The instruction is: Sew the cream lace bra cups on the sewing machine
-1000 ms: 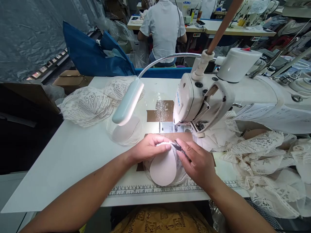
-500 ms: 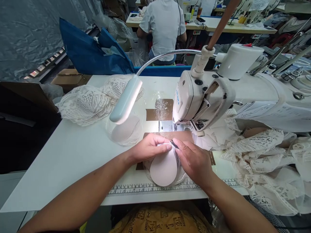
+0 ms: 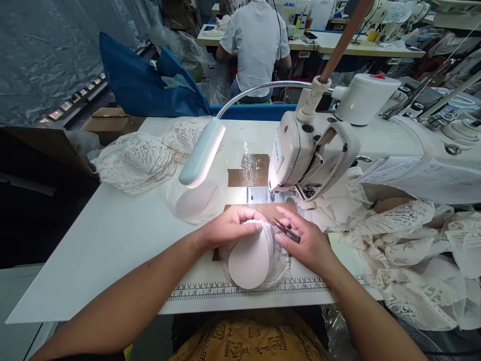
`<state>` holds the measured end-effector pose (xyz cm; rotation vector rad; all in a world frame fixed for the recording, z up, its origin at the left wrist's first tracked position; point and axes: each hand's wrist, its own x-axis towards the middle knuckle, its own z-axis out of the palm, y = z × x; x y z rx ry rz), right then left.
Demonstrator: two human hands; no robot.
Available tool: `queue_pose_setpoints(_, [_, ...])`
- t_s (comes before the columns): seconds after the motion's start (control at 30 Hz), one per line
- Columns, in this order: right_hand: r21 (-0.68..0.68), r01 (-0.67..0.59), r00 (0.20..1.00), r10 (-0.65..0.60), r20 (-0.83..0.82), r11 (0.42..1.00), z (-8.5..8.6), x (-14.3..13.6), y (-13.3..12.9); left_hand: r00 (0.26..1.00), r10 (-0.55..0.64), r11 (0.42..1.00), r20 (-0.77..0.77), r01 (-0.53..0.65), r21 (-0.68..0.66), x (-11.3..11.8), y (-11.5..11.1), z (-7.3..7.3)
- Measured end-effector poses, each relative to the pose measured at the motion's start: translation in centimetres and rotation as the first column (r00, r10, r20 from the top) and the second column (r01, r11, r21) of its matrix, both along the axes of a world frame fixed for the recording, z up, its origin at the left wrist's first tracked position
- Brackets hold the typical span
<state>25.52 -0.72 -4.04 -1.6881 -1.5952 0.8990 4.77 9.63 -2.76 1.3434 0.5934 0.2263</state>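
Note:
Thumb and fingers of my left hand [image 3: 240, 226] pinch the upper edge of a pale bra cup [image 3: 248, 263] trimmed with white lace [image 3: 278, 263]. The cup's smooth, rounded face is turned up, and the lace spreads out on its right side over the table edge. My right hand [image 3: 308, 243] is closed around small dark thread snips [image 3: 287, 230], their blades pointing up and left, apart from the lace. Just beyond both hands is the sewing machine's needle area [image 3: 273, 195].
The white sewing machine [image 3: 293, 150] stands ahead to the right, with a lamp [image 3: 203, 153] over the table. White lace [image 3: 137, 160] lies at left, near another cup piece [image 3: 197, 200]. More lace pieces [image 3: 409, 260] heap at right. A printed ruler [image 3: 210, 291] runs along the front edge. A person [image 3: 257, 50] sits beyond.
My right hand has drawn back to the right from the cup's top edge, bringing the snips into clear view. My left hand keeps its pinch; the cup has shifted slightly left.

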Motion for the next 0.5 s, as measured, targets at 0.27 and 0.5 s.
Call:
queue_pose_setpoints(0.27, [0.076,0.042,0.999,-0.039,-0.036,0.996,0.5,-0.2,0.0,0.999,0.032,0.997,-0.013,-0.031,0.069,0.1,0.0,0.2])
queue_pose_setpoints(0.5, [0.129,0.043,0.997,-0.034,-0.074,0.991,0.5,-0.6,-0.1,0.999,0.025,0.971,0.022,-0.029,0.236,1.3,-0.6,-0.1])
